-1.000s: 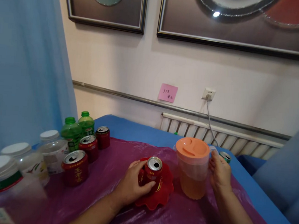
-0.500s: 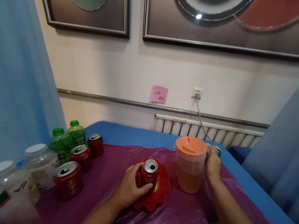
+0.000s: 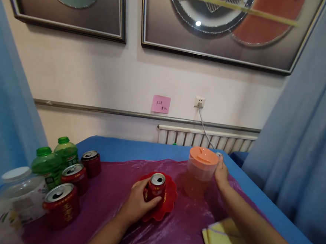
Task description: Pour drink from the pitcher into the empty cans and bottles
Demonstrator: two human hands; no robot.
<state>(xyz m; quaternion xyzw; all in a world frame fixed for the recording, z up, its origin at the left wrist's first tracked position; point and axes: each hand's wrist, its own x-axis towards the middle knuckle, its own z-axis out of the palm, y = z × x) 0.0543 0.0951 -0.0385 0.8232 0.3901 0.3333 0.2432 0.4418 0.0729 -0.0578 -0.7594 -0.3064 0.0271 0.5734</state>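
Note:
My left hand (image 3: 138,202) is wrapped round a red drink can (image 3: 156,188) with an opened silver top. The can stands upright on a red scalloped plate (image 3: 170,202). To the right, my right hand (image 3: 221,172) grips the side of a clear plastic pitcher (image 3: 199,176) that has an orange lid (image 3: 204,155). Amber liquid shows in the pitcher, which tilts slightly to the left. The handle is mostly hidden behind my fingers. A folded yellow cloth (image 3: 223,239) lies below my right forearm.
Several red cans (image 3: 62,204), green-capped bottles (image 3: 46,166) and white-lidded clear jars (image 3: 21,194) line the left side. Purple plastic sheeting (image 3: 114,181) covers the blue table (image 3: 127,148). Behind are a radiator (image 3: 188,138) and a plugged-in cord (image 3: 205,128).
The pitcher has gone from upright to slightly tilted left and sits nearer the can. My left hand keeps its hold on the can. The whole view has shifted, showing more of the yellow cloth.

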